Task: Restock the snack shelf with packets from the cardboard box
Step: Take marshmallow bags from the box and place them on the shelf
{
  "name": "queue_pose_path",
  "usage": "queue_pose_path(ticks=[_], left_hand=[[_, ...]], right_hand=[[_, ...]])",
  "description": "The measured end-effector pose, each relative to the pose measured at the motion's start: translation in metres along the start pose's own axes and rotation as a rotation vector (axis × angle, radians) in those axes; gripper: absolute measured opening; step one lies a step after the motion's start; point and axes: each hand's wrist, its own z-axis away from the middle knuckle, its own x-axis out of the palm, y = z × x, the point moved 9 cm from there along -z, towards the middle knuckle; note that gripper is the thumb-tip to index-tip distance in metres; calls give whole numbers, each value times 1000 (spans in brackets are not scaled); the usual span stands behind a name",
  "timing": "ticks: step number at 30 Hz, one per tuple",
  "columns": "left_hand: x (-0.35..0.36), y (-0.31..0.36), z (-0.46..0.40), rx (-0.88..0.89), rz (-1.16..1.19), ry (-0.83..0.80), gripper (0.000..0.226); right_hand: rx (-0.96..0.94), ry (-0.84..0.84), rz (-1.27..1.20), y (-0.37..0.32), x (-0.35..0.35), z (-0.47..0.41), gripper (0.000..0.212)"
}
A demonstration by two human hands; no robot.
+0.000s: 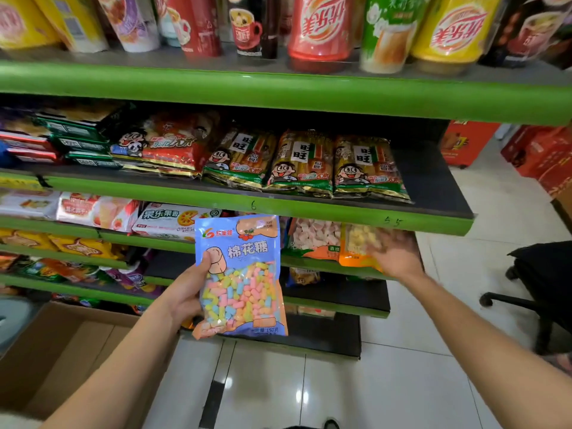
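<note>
My left hand (185, 292) grips a blue packet of pastel marshmallows (243, 283) by its left edge, thumb on the front, and holds it upright in front of the shelves. My right hand (393, 253) reaches onto the third shelf, where its blurred fingers lie on the orange packet of yellow marshmallows (359, 246); whether they grip it I cannot tell. A packet of pink marshmallows (315, 238) lies just left of that. The open cardboard box (62, 351) stands on the floor at the lower left, its inside bare where visible.
Green-edged shelves (309, 209) hold rice-cracker bags (300, 164) above and drink cups (322, 29) on top. Lower shelves have bare dark boards (337, 292) at the right. A black chair (538, 292) stands on the tiled floor to the right, and red cartons (544, 153) are stacked behind.
</note>
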Motion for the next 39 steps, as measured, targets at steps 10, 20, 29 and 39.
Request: queue_pose_path(ticks=[10,20,29,39], left_hand=[[0,26,-11,-5,-65,125,54],[36,73,-36,1,-117,113,46],[42,141,-40,337,-775,248,18],[58,117,-63,610,-1765,66,48]], right_hand=[[-17,-91,151,-16,17,-28,53],[-141,-601,-985,-197,95,92,40],[161,-111,-1076,-202,78,15,17],[53,-157,-784,-236,89,22,69]])
